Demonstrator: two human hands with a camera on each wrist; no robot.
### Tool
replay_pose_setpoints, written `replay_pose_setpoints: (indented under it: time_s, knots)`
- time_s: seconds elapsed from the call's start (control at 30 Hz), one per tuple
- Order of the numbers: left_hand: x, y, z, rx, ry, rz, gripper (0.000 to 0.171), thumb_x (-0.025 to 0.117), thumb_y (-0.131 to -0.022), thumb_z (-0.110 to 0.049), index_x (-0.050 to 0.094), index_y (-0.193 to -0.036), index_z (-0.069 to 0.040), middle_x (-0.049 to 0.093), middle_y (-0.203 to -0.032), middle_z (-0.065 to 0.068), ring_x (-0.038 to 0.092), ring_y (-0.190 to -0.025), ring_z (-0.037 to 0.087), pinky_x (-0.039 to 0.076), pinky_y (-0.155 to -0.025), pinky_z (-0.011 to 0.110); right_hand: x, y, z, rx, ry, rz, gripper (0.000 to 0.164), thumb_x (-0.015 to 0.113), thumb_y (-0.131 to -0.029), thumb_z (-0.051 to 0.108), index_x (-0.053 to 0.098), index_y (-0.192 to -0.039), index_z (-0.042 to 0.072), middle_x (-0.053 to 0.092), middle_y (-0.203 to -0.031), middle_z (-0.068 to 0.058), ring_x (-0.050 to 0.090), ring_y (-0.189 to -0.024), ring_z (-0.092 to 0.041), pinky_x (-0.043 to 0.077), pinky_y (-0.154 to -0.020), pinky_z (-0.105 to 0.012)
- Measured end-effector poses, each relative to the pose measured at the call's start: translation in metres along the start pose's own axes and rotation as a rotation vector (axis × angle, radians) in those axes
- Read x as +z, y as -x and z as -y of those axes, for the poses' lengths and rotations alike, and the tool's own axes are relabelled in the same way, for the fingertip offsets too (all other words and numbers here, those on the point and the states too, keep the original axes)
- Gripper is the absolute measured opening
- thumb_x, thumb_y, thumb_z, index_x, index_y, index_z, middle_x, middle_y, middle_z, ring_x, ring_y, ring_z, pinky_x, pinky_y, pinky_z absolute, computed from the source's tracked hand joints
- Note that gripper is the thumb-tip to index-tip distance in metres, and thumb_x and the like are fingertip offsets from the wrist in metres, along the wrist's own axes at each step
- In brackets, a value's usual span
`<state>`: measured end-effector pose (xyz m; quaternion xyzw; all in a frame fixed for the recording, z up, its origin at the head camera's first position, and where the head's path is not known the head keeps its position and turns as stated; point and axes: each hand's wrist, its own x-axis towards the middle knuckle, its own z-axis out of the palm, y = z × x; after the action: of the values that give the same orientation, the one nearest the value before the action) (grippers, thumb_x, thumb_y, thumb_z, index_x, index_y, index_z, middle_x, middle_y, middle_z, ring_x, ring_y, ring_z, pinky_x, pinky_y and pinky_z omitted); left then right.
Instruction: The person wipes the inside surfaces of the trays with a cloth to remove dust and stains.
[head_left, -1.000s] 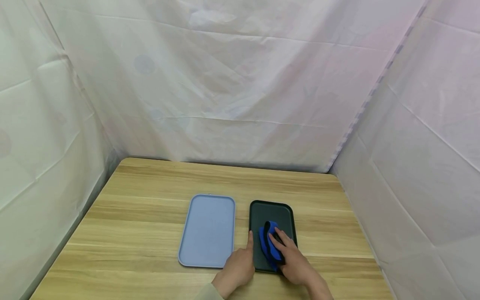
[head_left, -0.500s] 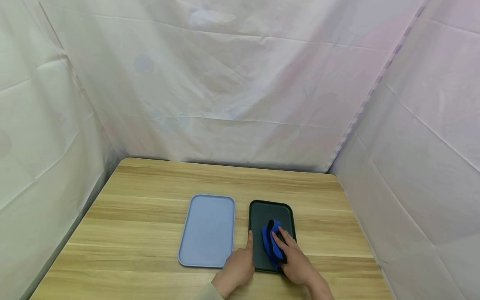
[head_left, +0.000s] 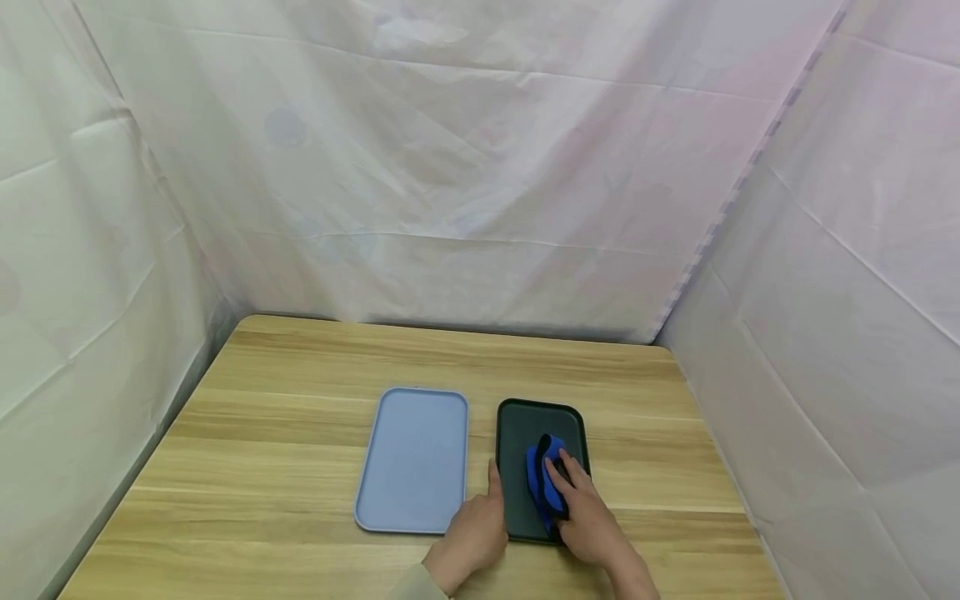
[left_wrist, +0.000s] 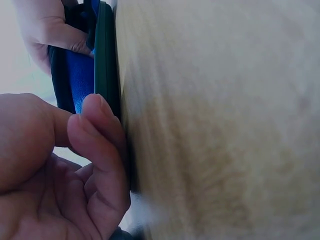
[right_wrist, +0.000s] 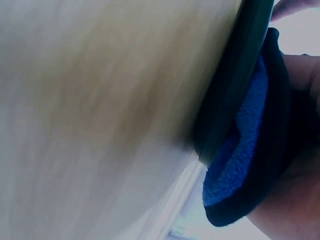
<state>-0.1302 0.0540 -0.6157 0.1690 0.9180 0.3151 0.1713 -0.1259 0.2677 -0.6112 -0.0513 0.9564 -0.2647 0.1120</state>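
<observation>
A dark green tray (head_left: 519, 429) lies on the wooden table, its long sides running away from me. My left hand (head_left: 474, 529) holds its near left corner, the index finger stretched along the left rim and the other fingers curled. In the left wrist view the curled fingertips (left_wrist: 90, 117) sit right at the tray's side. My right hand (head_left: 591, 523) grips a folded blue cloth (head_left: 555, 446) with black edging and presses it onto the tray's right half, fingers spread over it. The right wrist view shows the cloth (right_wrist: 252, 115) hanging over the tray's near edge.
Left of the green tray lies a larger light blue tray (head_left: 414, 458), close beside my left hand. The wooden table (head_left: 300, 400) extends around both. White curtains (head_left: 465, 167) enclose the table at the back and both sides.
My right hand has slid the cloth rightward and slightly away across the green tray. My left index finger has shifted a little left at the rim. Both trays stay in place.
</observation>
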Motion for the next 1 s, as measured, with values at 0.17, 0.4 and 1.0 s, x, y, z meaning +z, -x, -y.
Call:
replay_pose_setpoints:
  time_s: [0.17, 0.4, 1.0]
  knots:
    - [-0.002, 0.001, -0.002, -0.013, -0.005, 0.003, 0.095, 0.071, -0.087, -0.001, 0.013, -0.161, 0.010, 0.049, -0.052, -0.003, 0.044, -0.041, 0.014, 0.035, -0.041, 0.031, 0.002, -0.002, 0.003, 0.015, 0.013, -0.027, 0.086, 0.069, -0.082, -0.006, 0.039, -0.161, 0.014, 0.020, -0.172, -0.016, 0.019, -0.158, -0.045, 0.030, -0.119, -0.065]
    - [-0.004, 0.001, -0.004, -0.016, -0.010, 0.005, 0.095, 0.071, -0.088, -0.003, 0.013, -0.162, 0.009, 0.049, -0.053, -0.003, 0.044, -0.043, 0.013, 0.037, -0.043, 0.031, 0.003, -0.005, 0.006, 0.029, 0.032, -0.053, 0.085, 0.068, -0.084, -0.005, 0.038, -0.161, 0.013, 0.020, -0.172, -0.017, 0.021, -0.157, -0.046, 0.032, -0.118, -0.065]
    - [-0.002, -0.001, -0.001, -0.007, 0.003, 0.015, 0.098, 0.072, -0.086, -0.002, 0.012, -0.163, 0.007, 0.050, -0.055, -0.003, 0.046, -0.045, 0.014, 0.038, -0.045, 0.031, 0.007, -0.018, 0.008, 0.052, 0.031, -0.104, 0.081, 0.067, -0.086, -0.003, 0.038, -0.160, 0.008, 0.020, -0.170, -0.023, 0.020, -0.156, -0.050, 0.029, -0.119, -0.066]
